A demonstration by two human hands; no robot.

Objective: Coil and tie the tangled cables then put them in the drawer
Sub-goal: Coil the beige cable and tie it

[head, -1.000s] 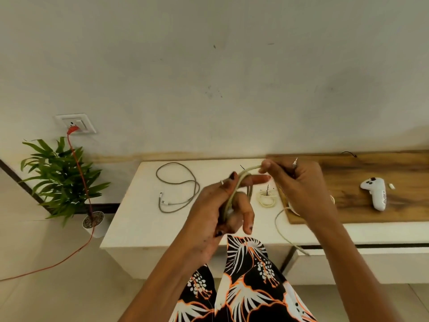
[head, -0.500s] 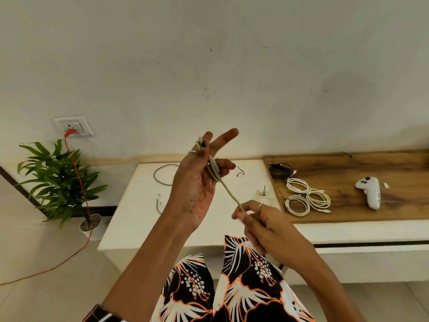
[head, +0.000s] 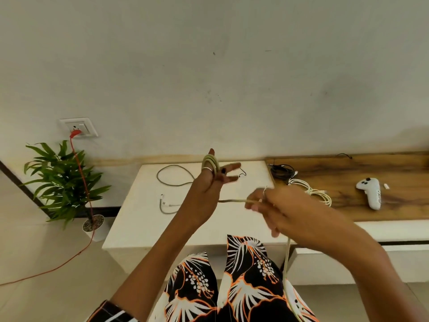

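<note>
My left hand (head: 210, 187) is raised above the white table (head: 139, 231), fingers spread, with several turns of a beige cable (head: 212, 162) looped round its fingers. A stretch of that cable runs from the palm to my right hand (head: 287, 210), which pinches it and is blurred; the rest hangs down past my lap. A grey cable (head: 173, 178) lies loose on the white table behind my left hand, with its white plug ends (head: 164, 203) nearer me. Coiled white cables (head: 311, 191) and a black cable bundle (head: 282, 170) rest on the wooden top (head: 394, 168).
A white handheld controller (head: 371, 191) lies on the wooden top at the right. A potted plant (head: 67, 180) stands on the floor at the left, under a wall socket (head: 79, 127) with a red cord (head: 81, 189) trailing across the floor.
My right hand has swung from below my left hand out to the right, pulling the cable sideways. My left hand has stayed raised, with more cable wound on its fingers.
</note>
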